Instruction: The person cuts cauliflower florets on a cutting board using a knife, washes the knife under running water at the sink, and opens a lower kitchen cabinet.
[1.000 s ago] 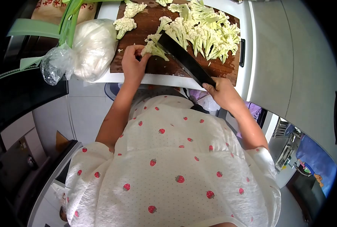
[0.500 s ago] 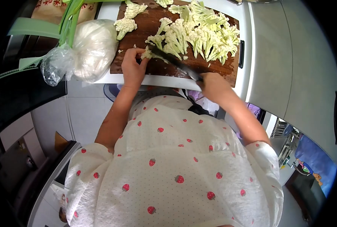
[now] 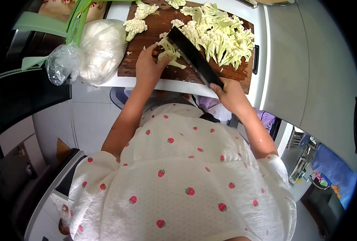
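Note:
My right hand (image 3: 231,94) grips the handle end of a kitchen knife (image 3: 192,56) with a broad dark blade. The blade points up and left over the wooden cutting board (image 3: 140,66), its flat side showing. My left hand (image 3: 148,68) is at the board's near left, thumb and fingers apart. Its thumb touches cut cauliflower pieces (image 3: 171,54) just left of the blade. A large heap of sliced cauliflower (image 3: 222,38) covers the board right of the knife. Two uncut florets (image 3: 136,27) sit at the upper left of the board.
A clear plastic bag (image 3: 102,50) with something white inside stands left of the board. Long green stalks (image 3: 76,26), their base in plastic, lie beside it. A black handle (image 3: 256,59) is on the white counter at the right. A grey panel (image 3: 286,68) lies beyond.
The knife has turned so its flat side shows, and its tip has moved up and right. My left hand has shifted right and its fingers have spread. The cauliflower by it now lies in separate pieces.

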